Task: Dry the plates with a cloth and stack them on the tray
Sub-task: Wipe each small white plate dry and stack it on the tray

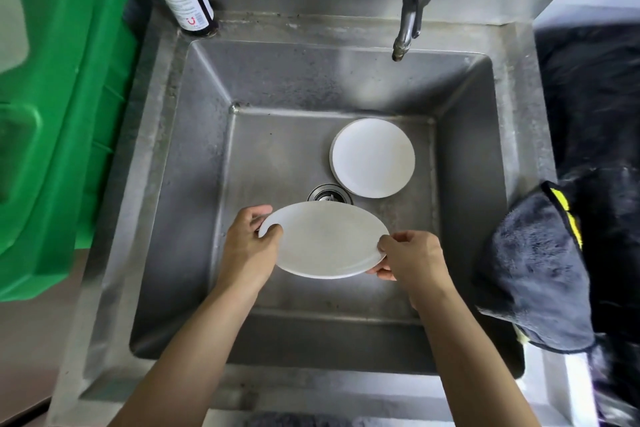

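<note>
Left hand (249, 239) and right hand (412, 258) each pinch opposite rims of a round, smooth white plate (323, 241), held tilted above the basin of the scuffed stainless sink (194, 156). More round white plates (373, 158) sit stacked on the basin floor beside the drain (329, 193). Fluffy grey cloth (533, 274) drapes over the right sink edge.

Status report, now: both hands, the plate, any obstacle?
Left hand and right hand grip plate over sink. More plates in sink. Cloth untouched on right rim. No obstacle seen.
</note>
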{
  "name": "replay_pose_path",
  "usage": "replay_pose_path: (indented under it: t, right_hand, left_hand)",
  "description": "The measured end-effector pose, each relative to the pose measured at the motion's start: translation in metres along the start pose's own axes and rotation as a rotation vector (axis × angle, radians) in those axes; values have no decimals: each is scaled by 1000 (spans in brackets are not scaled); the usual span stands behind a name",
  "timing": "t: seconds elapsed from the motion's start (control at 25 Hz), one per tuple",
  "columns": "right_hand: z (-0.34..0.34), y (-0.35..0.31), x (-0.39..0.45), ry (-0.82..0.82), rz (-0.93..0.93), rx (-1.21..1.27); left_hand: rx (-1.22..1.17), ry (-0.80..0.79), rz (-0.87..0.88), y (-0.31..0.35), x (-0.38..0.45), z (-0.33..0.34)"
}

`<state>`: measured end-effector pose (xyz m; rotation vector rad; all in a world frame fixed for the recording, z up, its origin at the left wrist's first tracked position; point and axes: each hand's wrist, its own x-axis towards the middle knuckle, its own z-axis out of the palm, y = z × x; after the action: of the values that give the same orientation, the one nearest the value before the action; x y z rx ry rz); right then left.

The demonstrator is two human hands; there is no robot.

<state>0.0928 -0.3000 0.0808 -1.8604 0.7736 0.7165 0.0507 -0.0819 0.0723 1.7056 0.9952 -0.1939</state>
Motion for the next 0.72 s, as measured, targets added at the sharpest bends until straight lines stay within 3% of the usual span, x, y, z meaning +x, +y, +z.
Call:
replay_pose_path:
  t: [0.2, 0.4, 0.52, 0.72]
  right_hand:
    - [-4, 0, -26, -32, 41, 154]
    - [2, 10, -56, -62, 25, 266]
    - [0, 18, -65, -120, 3, 245]
    - [-22, 13, -70, -78, -110, 191]
  left_hand:
    - [-20, 130, -68, 19, -24, 6]
    - [-575, 213, -402, 44, -54, 10]
    - [-616, 153, -312, 49, -60, 5]
    - [-533, 118, -193, 67, -67, 15]
